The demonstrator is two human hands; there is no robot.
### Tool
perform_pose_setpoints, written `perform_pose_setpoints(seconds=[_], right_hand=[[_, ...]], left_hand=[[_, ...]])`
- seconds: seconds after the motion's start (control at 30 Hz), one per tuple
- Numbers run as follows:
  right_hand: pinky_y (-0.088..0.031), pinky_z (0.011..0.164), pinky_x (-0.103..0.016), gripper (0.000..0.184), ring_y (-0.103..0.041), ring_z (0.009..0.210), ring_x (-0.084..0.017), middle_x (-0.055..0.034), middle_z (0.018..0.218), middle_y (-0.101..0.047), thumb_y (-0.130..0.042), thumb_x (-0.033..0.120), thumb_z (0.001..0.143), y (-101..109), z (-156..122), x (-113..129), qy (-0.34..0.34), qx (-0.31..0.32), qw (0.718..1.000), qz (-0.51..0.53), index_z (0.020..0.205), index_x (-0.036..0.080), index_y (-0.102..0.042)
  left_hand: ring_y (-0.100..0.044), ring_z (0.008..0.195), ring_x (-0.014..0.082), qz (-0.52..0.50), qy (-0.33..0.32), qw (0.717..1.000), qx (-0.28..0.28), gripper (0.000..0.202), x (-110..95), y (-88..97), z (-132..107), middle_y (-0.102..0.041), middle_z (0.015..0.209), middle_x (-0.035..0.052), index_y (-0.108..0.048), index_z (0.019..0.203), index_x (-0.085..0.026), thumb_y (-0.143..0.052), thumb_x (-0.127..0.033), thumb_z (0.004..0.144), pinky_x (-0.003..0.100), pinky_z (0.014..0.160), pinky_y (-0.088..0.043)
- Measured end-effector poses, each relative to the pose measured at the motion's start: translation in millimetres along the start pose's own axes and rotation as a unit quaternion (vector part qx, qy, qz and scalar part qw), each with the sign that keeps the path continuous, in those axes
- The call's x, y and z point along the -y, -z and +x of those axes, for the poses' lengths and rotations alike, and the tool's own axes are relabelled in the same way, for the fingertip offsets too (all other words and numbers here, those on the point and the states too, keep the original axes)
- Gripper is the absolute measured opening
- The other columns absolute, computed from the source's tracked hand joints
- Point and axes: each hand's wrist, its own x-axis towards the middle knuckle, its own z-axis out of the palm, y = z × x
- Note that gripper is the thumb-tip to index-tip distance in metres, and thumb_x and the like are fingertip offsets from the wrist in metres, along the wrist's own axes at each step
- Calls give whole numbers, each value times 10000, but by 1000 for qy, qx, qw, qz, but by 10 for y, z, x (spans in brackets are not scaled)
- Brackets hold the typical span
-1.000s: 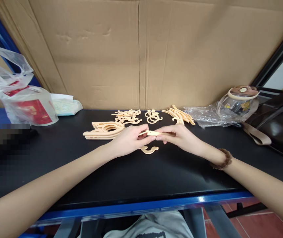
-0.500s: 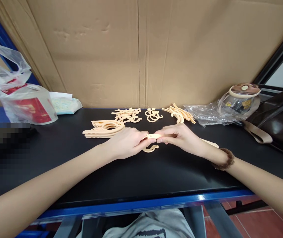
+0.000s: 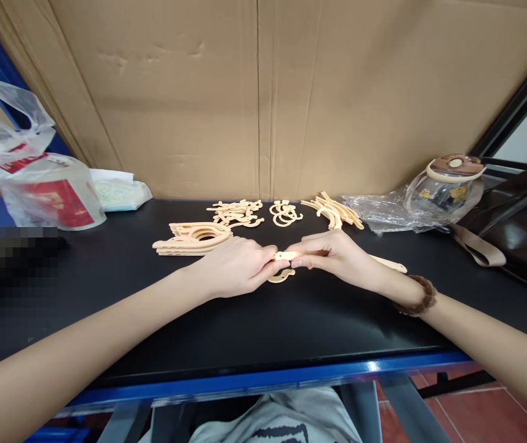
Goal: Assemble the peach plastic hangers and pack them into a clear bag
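Note:
My left hand (image 3: 240,266) and my right hand (image 3: 337,259) meet over the middle of the table. Both pinch a cream plastic hanger piece (image 3: 285,255) between thumb and fingers, with a small hole showing at its left end. Most of it is hidden by the fingers. Just below, a cream hanger hook (image 3: 281,277) lies on the table, partly covered by my left thumb. Beyond my right wrist sticks out a cream strip (image 3: 390,264); whether it belongs to the held piece I cannot tell. Beside my left hand is a stack of cream hanger parts (image 3: 189,240).
Along the back lie piles of small cream pieces (image 3: 238,213), hooks (image 3: 285,213) and long arms (image 3: 337,212). Clear plastic wrap (image 3: 378,212), a transparent bottle (image 3: 447,187) and a dark bag (image 3: 521,215) stand right. At left are a bagged cup (image 3: 55,194) and a tissue pack (image 3: 120,191).
Both hands keep their pinch on the hanger piece, almost in place. The left fingers have shifted very slightly; the view has moved a little.

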Motion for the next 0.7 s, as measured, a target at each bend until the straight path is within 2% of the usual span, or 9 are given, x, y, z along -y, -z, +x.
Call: perform_pose_setpoints(seconds=[0.1, 0.23, 0.5, 0.6, 0.7], right_hand=[[-421, 698, -237, 286, -603, 754, -131, -18, 843, -701, -534, 390, 921, 4, 2, 3, -2, 7, 1000, -28, 971, 191, -734], [-410, 690, -239, 303, -598, 740, -127, -15, 830, -686, -508, 405, 934, 7, -1, -14, 8, 18, 999, -50, 1026, 215, -727], [-410, 659, -242, 368, -546, 687, -129, -22, 764, -651, -488, 442, 931, -4, 22, -18, -3, 33, 999, -10, 900, 153, -714], [-393, 629, -232, 375, -539, 685, -125, -15, 747, -637, -484, 452, 931, 14, 43, -21, -8, 31, 999, -21, 884, 155, -708], [-338, 563, -226, 385, -497, 602, -104, 11, 663, -600, -485, 482, 925, 28, 59, -33, -17, 1, 997, -75, 853, 168, -696]], left_hand=[[-520, 456, 162, 45, -9, 999, 7, 449, -17, 7, 5, -569, 561, 28, -552, 763, -160, -253, -403, 994, 254, 451, -249], [-577, 475, 175, 97, -27, 995, 2, 447, -25, -6, 8, -619, 599, 45, -554, 779, -151, -249, -395, 995, 256, 440, -247], [-593, 448, 188, 134, -44, 990, -22, 463, -33, -37, 5, -607, 541, 43, -554, 769, -146, -221, -376, 994, 271, 427, -214], [-596, 472, 185, 127, -34, 991, -34, 444, -27, -19, 19, -623, 566, 47, -541, 758, -153, -237, -379, 988, 269, 436, -210], [-583, 477, 175, 127, -5, 990, -63, 395, -19, 23, 34, -629, 586, 40, -536, 798, -156, -279, -400, 974, 265, 439, -194]])
